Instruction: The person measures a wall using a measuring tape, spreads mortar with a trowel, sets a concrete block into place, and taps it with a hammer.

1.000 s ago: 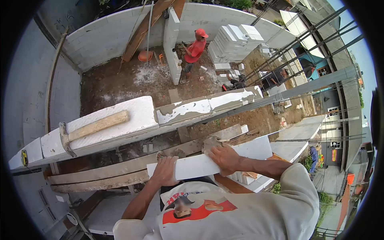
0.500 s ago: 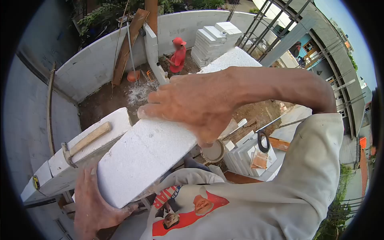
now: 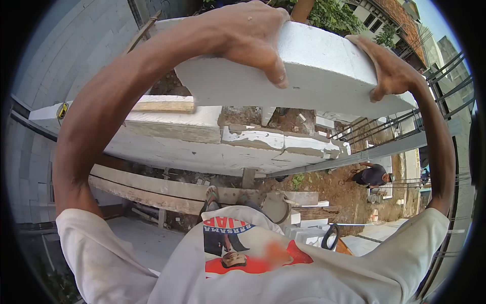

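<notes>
A long white lightweight concrete block (image 3: 319, 61) is held up crosswise above the wall, between my two hands. My left hand (image 3: 258, 38) grips its left part, fingers over the top and thumb on the near face. At the block's right end my right hand (image 3: 387, 68) clamps it the same way. Below it runs the block wall (image 3: 202, 152), with grey mortar (image 3: 309, 144) along part of its top. A wooden hammer handle (image 3: 164, 106) lies on the wall's raised left part; the hammer head is hidden behind my left arm.
Wooden planks (image 3: 152, 192) run along the wall's near side, by my sandalled foot (image 3: 211, 194). A round bucket (image 3: 276, 207) stands beside them. Steel rebar (image 3: 450, 91) rises at right. A yellow tape measure (image 3: 62, 110) sits far left. Another person (image 3: 372, 175) bends over the ground.
The block has swung from a slant near my body to level and farther out over the wall. Both hands still hold it, now at its left part and right end. My view has shifted.
</notes>
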{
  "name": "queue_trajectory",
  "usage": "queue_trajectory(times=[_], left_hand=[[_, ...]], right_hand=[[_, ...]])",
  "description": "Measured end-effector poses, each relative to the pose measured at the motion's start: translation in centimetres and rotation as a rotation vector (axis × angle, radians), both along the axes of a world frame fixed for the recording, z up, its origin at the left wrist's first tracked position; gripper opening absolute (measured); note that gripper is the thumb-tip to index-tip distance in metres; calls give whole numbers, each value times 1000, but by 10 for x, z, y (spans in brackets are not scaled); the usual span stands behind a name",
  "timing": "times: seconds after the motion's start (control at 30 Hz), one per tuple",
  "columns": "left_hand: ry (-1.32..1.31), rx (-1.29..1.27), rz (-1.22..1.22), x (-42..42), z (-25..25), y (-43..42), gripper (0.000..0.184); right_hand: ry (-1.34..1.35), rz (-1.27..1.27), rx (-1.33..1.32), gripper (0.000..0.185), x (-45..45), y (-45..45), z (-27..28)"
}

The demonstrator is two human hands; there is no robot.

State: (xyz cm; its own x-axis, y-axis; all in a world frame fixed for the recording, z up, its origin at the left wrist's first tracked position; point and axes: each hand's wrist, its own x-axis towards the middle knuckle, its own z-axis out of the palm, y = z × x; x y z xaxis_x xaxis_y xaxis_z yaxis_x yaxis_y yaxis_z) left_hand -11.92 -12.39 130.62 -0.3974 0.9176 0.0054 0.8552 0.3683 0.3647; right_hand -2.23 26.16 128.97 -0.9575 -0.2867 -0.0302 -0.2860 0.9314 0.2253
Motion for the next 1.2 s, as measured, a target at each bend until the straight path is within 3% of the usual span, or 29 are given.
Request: queue_trajectory(times=[0.07,0.13,0.27,0.33,0.8,1.2], left_hand=[[-45,41,-69,-21,-31,23,66],[92,46,86,-29,-70,53,103],[145,101,36,-34,-110,82,98],[109,60,31,-35,-131,93,107],[58,-39,31,-16,-247,93,122],[65,-168,30,1,-276,81,125]], right_hand=[[1,-39,34,152,-1,-1,0],[-289,-325,-101,153,1,-17,11],[-266,-320,-99,156,4,25,-27],[-248,-272,1,144,11,36,-47],[-292,-95,-188,136,28,39,-198],[-290,-81,-249,131,44,17,-249]])
